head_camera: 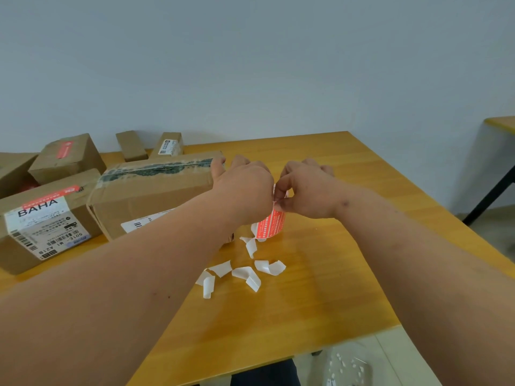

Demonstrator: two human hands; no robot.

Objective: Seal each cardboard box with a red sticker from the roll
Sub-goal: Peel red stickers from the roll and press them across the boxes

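Red sticker strip (274, 222) hangs pinched between my left hand (246, 188) and right hand (308, 190), fingers curled, above the wooden table (334, 274).

Both forearms (125, 274) bare, no sleeves; dark trousers (264, 373) below the table edge.

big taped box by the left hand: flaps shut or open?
Shut. The big box has its top flaps flat under a worn tape strip along the seam.

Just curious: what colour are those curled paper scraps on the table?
White, in the head view: the curled scraps lie on the orange-brown table.
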